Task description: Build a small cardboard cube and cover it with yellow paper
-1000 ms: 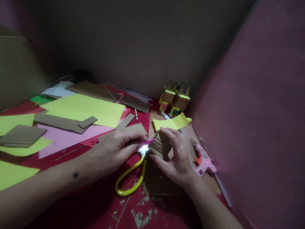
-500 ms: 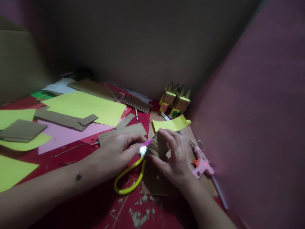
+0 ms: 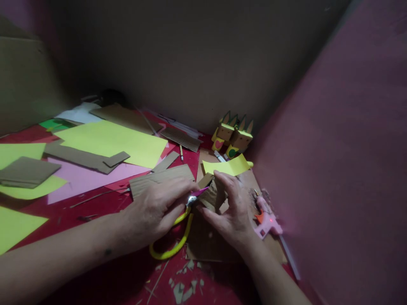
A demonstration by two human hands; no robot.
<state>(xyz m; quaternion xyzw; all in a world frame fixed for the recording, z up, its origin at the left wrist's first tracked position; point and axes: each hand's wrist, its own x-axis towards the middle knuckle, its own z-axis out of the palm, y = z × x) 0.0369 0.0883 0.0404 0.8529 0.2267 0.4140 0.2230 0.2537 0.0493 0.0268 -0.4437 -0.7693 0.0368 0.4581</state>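
Head cam's tipped forward and down, sits pretty close over the red tabletop [image 3: 133, 271], facing the dark back wall [image 3: 152, 63].

Left hand [image 3: 160, 203] on the yellow-handled scissors [image 3: 191, 200], a pinkish blade up against the small folded cardboard piece [image 3: 216, 195], and there's the right hand [image 3: 233, 214] gripping that piece from the far side! Just beyond the right hand, a curled yellow paper strip [image 3: 229, 165]; farther past it, two little spiky-topped cardboard figures [image 3: 240, 137]. Right of that hand lies a pink glue gun [image 3: 269, 223], red light glowing. Beyond the left hand, a corrugated sheet [image 3: 165, 176], then a big yellow sheet [image 3: 117, 142]. Below both hands, pale scraps [image 3: 179, 292] litter the red surface [image 3: 127, 271].
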